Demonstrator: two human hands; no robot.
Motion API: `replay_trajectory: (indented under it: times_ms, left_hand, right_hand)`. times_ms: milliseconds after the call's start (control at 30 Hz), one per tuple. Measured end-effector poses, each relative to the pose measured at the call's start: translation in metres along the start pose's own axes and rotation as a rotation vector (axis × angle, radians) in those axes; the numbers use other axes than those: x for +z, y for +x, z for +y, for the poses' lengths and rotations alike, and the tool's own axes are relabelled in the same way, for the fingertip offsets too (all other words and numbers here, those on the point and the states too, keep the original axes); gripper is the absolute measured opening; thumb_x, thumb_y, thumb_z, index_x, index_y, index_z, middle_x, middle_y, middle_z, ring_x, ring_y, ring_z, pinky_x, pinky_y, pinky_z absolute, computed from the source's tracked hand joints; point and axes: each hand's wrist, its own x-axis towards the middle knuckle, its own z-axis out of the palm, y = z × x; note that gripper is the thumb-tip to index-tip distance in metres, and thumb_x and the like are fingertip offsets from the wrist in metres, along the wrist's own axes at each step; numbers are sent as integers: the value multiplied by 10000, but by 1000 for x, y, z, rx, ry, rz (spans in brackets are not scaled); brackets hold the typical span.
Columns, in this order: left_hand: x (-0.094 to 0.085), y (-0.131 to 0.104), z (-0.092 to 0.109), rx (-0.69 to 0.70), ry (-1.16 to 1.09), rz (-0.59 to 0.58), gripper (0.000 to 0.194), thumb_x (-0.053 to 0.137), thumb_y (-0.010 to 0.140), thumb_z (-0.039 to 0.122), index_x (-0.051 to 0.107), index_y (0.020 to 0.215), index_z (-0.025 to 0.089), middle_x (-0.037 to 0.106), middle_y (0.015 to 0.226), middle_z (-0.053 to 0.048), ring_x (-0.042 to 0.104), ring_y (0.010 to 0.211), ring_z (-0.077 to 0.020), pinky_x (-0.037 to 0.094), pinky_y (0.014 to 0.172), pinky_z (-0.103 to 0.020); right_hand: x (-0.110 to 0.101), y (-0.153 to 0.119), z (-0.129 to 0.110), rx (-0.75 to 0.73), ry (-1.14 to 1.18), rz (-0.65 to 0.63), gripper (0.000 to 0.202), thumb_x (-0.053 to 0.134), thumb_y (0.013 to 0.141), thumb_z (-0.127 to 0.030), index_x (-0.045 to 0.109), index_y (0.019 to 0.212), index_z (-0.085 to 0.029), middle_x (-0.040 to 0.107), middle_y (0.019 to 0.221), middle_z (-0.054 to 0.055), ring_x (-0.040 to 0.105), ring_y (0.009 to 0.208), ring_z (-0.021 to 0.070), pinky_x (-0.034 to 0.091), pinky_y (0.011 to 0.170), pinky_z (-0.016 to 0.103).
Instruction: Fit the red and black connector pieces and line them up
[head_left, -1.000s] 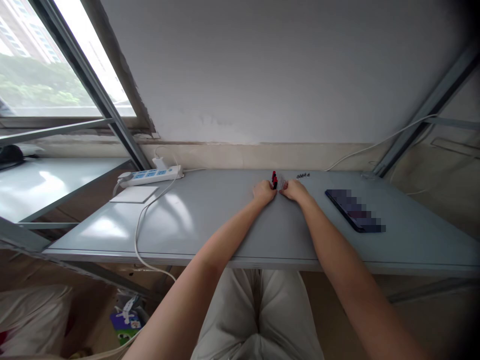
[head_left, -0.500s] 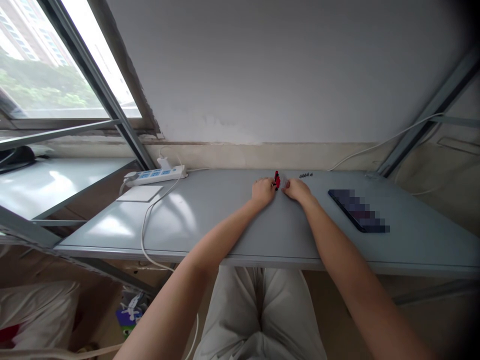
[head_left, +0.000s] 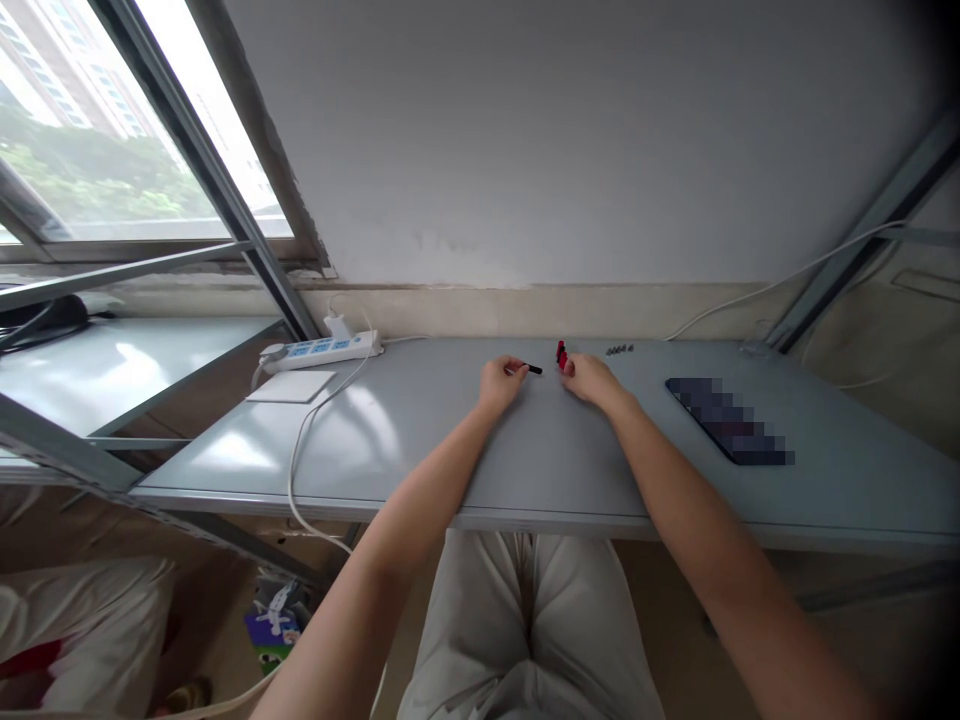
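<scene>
My left hand [head_left: 503,384] is closed in a pinch on a small black stick-shaped piece [head_left: 535,369], which points to the right just above the grey desk. To its right, the fingers of my right hand [head_left: 591,379] are closed at a small red piece [head_left: 563,362] with black parts. More red and black shows just behind those fingertips, but its exact kind is too small to make out. A short row of several small dark pieces [head_left: 619,350] lies on the desk beyond my right hand.
A phone-like dark slab [head_left: 724,420], partly blurred out, lies on the right of the desk [head_left: 570,470]. At the left stand a white power strip [head_left: 330,348] and a flat white square [head_left: 291,387], with a white cable [head_left: 306,430] hanging over the front edge. A wall rises behind.
My left hand has moved left, away from the red piece, drawing the black stick-shaped piece with it. The translucent thing by my right fingers no longer shows. The view has shifted slightly.
</scene>
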Motion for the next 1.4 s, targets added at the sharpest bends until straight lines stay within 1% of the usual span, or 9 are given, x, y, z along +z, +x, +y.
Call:
replay_trajectory:
  times_ms: [133, 267, 500, 600, 733, 867, 1033, 1233, 1400]
  left_hand:
    - [2, 2, 0, -7, -83, -23, 133, 608, 657, 271, 649, 689, 149, 566, 614, -31, 462, 580, -106, 355, 599, -243]
    - [6, 2, 0, -28, -176, -74, 137, 597, 666, 245, 648, 728, 135, 580, 651, -34, 466, 573, -91, 362, 584, -232]
    - [5, -1, 4, -106, -296, -36, 131, 612, 659, 245, 623, 714, 127, 580, 662, -36, 471, 572, -82, 368, 596, -235]
    - [4, 0, 4, -127, -313, -52, 124, 613, 657, 241, 611, 711, 129, 581, 670, -34, 473, 571, -79, 371, 599, -234]
    - [4, 0, 4, -139, -355, -64, 113, 598, 670, 232, 606, 721, 132, 588, 687, -38, 485, 587, -82, 382, 621, -237]
    - [5, -1, 5, -147, -380, -80, 112, 601, 669, 237, 604, 719, 136, 587, 677, -33, 480, 581, -78, 385, 630, -237]
    - [2, -2, 8, -181, -372, -101, 148, 588, 687, 285, 611, 727, 144, 597, 695, -39, 492, 605, -87, 383, 628, -239]
    - [2, 0, 5, -184, -373, -116, 202, 579, 691, 337, 613, 739, 144, 586, 673, -35, 491, 604, -88, 374, 598, -230]
    - [10, 1, -1, -127, -333, -180, 226, 596, 660, 357, 578, 621, 135, 537, 575, -5, 456, 546, -79, 343, 550, -217]
  right_hand:
    - [2, -1, 0, -12, 32, -15, 116, 615, 649, -219, 587, 759, -195, 625, 807, 65, 558, 733, 184, 374, 605, 265]
    - [3, 0, 3, -6, 20, -20, 107, 614, 659, -227, 591, 759, -197, 627, 808, 61, 562, 746, 190, 375, 619, 274]
    - [4, 1, 4, -11, 9, -2, 107, 611, 669, -214, 601, 774, -196, 629, 815, 64, 563, 756, 191, 381, 632, 274]
    - [2, 0, 2, -52, 38, 1, 107, 594, 689, -201, 604, 795, -185, 628, 795, 62, 562, 740, 180, 383, 641, 267]
    - [-1, -2, -3, -149, 93, -3, 107, 567, 717, -192, 611, 812, -174, 627, 781, 64, 558, 722, 166, 382, 644, 259]
    - [1, -4, -10, -249, 166, 47, 136, 554, 736, -213, 609, 853, -168, 620, 765, 58, 550, 708, 153, 379, 633, 247]
    - [8, -2, -16, -333, 229, 89, 194, 580, 719, -227, 596, 898, -156, 609, 739, 43, 540, 669, 136, 373, 609, 234]
    - [11, -1, -19, -342, 244, 123, 186, 571, 726, -242, 594, 894, -163, 599, 728, 32, 531, 656, 131, 367, 600, 233]
    - [12, -4, -25, -325, 222, 132, 173, 536, 757, -269, 592, 881, -163, 597, 715, 32, 535, 659, 135, 371, 606, 237]
